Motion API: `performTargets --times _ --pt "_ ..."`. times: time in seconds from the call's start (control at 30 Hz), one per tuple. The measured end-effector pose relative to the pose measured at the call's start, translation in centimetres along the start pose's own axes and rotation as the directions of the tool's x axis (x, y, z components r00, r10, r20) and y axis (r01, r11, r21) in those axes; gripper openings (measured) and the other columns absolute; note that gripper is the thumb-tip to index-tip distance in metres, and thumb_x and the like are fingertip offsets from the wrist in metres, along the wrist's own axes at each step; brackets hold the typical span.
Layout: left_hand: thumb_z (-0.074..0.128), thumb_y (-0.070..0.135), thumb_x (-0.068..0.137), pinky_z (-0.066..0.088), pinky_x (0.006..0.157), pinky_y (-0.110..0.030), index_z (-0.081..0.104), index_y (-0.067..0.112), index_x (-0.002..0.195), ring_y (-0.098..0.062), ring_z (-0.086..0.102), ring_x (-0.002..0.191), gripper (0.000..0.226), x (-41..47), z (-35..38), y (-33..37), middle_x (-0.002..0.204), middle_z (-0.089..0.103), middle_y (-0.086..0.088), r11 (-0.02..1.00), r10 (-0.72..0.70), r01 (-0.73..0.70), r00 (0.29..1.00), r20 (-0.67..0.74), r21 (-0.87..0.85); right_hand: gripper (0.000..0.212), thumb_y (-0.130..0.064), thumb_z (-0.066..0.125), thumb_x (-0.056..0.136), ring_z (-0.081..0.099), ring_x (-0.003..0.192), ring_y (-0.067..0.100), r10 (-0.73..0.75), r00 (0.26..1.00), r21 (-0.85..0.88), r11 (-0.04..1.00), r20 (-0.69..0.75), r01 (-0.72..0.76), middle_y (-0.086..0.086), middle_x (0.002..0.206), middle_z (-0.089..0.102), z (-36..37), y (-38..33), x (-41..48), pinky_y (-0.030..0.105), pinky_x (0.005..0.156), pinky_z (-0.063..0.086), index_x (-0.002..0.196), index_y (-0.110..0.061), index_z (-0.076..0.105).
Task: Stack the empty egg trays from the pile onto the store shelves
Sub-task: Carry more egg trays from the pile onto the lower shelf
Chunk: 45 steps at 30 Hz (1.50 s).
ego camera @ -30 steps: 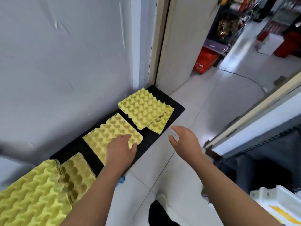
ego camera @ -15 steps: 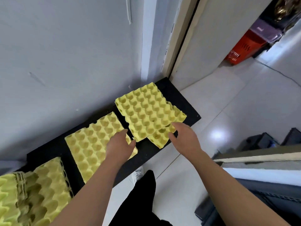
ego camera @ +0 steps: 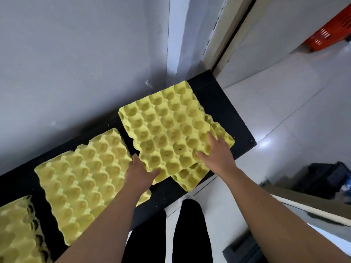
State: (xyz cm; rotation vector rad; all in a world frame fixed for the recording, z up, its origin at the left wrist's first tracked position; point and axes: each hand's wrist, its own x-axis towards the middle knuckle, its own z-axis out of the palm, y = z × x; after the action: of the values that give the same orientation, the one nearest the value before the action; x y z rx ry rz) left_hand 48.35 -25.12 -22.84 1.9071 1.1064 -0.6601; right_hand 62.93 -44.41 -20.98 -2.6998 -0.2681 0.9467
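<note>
Yellow egg trays lie on a low black shelf (ego camera: 224,103) against the grey wall. The right tray (ego camera: 163,130) sits skewed on top of another tray (ego camera: 191,177) whose corner sticks out below it. My left hand (ego camera: 139,173) grips the top tray's near left corner, thumb on top. My right hand (ego camera: 216,154) rests on its near right part with fingers spread flat. A second tray (ego camera: 81,177) lies to the left, partly under my left forearm. A stack of trays (ego camera: 17,230) shows at the bottom left.
A white tiled floor (ego camera: 284,120) spreads to the right of the black shelf. My legs in black trousers (ego camera: 190,230) stand just in front of it. A red basket (ego camera: 322,35) is at the top right, and dark boxes (ego camera: 322,179) at the right.
I have leaned in closer. My left hand left the middle tray and took the right tray's corner. My right hand moved from the air onto that same tray.
</note>
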Motion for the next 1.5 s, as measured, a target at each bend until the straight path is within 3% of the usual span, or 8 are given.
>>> performTargets --times 0.1,0.23,0.43,0.67,1.0,1.2,1.37,1.5 --pt "0.077 0.042 0.078 0.041 0.102 -0.042 0.02 0.008 0.148 -0.033 0.045 0.129 0.097 1.7 1.7 -0.8 0.145 0.042 -0.015 0.99 -0.061 0.061 0.998 0.001 -0.125 0.097 -0.057 0.063 0.081 0.014 0.144 0.037 0.034 0.998 -0.004 0.999 0.061 -0.034 0.025 0.156 0.006 1.0 1.4 2.9 0.049 0.115 0.023 0.151 -0.035 0.0" --pt "0.078 0.04 0.078 0.036 0.108 -0.04 0.003 0.015 0.155 -0.028 0.036 0.138 0.11 2.5 3.6 -1.3 0.155 0.029 -0.01 0.963 -0.081 0.08 0.997 0.006 -0.256 0.108 -0.056 0.072 0.074 0.04 0.131 0.036 -0.002 0.994 0.1 0.995 0.109 -0.009 0.023 0.149 0.026 1.7 2.8 4.9 0.052 0.107 0.035 0.146 -0.048 -0.01" --pt "0.078 0.042 0.078 0.034 0.106 -0.039 0.012 0.025 0.153 -0.025 0.035 0.135 0.102 0.8 4.0 -0.4 0.149 0.031 -0.007 0.904 -0.08 0.006 0.985 -0.155 -0.428 0.109 -0.045 0.08 0.069 0.033 0.122 0.035 -0.071 0.996 0.214 0.975 0.046 0.06 0.014 0.126 0.034 0.1 3.6 4.8 0.055 0.101 0.038 0.142 -0.057 0.001" --pt "0.07 0.05 0.081 0.034 0.092 -0.03 0.012 0.028 0.154 -0.019 0.043 0.115 0.096 -4.6 0.3 2.3 0.144 0.029 -0.005 0.896 -0.058 -0.08 0.954 -0.294 -0.436 0.104 -0.05 0.077 0.07 0.033 0.123 0.029 -0.151 0.986 0.277 0.953 0.065 0.127 0.003 0.118 0.027 -4.8 1.4 1.9 0.046 0.1 0.04 0.145 -0.053 0.004" --pt "0.06 0.079 0.062 0.052 0.088 -0.048 0.037 0.024 0.139 -0.024 0.061 0.101 0.097 -18.3 -8.3 0.0 0.12 0.059 -0.005 0.869 -0.198 -0.064 0.863 -0.464 -0.49 0.103 -0.079 0.062 0.063 0.032 0.126 0.029 -0.43 0.902 0.125 0.898 0.052 0.421 0.008 0.128 0.032 -11.4 -8.2 -7.0 0.047 0.103 0.038 0.146 -0.049 0.01" --pt "0.067 0.064 0.075 0.044 0.066 -0.029 0.05 0.027 0.122 -0.011 0.058 0.082 0.062 -27.1 -11.3 -5.0 0.093 0.063 0.005 0.842 -0.32 -0.096 0.704 -0.634 -0.532 0.1 -0.081 0.057 0.067 0.028 0.13 0.029 -0.612 0.783 0.041 0.79 0.112 0.611 0.009 0.131 0.033 -11.7 -15.8 -14.3 0.038 0.097 0.033 0.148 -0.045 0.01" --pt "0.071 0.063 0.073 0.047 0.088 -0.04 0.043 0.02 0.141 -0.021 0.058 0.106 0.086 -33.8 -13.2 -11.3 0.118 0.061 0.0 0.737 -0.49 -0.13 0.573 -0.657 -0.663 0.097 -0.08 0.057 0.067 0.035 0.129 0.032 -0.727 0.669 -0.005 0.676 0.157 0.736 0.012 0.132 0.035 -9.5 -22.7 -21.4 0.047 0.107 0.035 0.147 -0.038 0.021" --pt "0.072 0.067 0.068 0.045 0.08 -0.032 0.04 0.021 0.144 -0.016 0.057 0.101 0.095 -39.2 -14.1 -17.7 0.119 0.058 0.005 0.67 -0.587 -0.195 0.452 -0.672 -0.717 0.096 -0.086 0.052 0.063 0.054 0.11 0.033 -0.8 0.558 -0.043 0.564 0.22 0.825 0.013 0.124 0.042 -5.8 -28.1 -28.0 0.047 0.096 0.046 0.142 -0.04 0.023"
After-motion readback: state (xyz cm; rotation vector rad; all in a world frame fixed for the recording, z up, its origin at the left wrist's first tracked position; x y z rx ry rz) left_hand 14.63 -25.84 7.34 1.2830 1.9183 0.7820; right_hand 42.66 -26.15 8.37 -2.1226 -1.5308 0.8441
